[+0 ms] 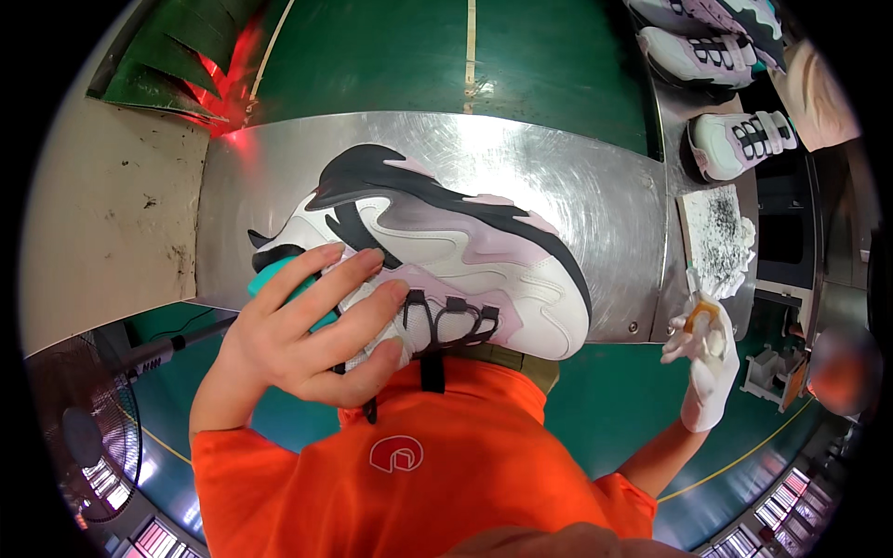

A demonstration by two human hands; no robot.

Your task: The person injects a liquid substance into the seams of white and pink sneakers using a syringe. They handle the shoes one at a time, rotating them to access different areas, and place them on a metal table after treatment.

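Note:
A white, lilac and black sneaker (526, 279) with black laces lies on its side in front of me, its dark sole edge facing away. My left hand (321, 321) is bare and closed around its collar and tongue, where a teal lining (270, 276) shows. On the right, my right hand (709, 358) wears a white glove and is closed on a small tool (704, 312) with an amber part and a thin pale tip. What kind of tool it is I cannot make out. Its tip points at a white cloth pad (714, 244) speckled with black.
Beneath the sneaker is a metal bench plate (623, 205), with a green conveyor belt (400, 60) beyond it. Green flaps (177, 65) with a red glow hang at the far left. More sneakers (741, 144) stand at the right. A fan (88, 442) is at lower left.

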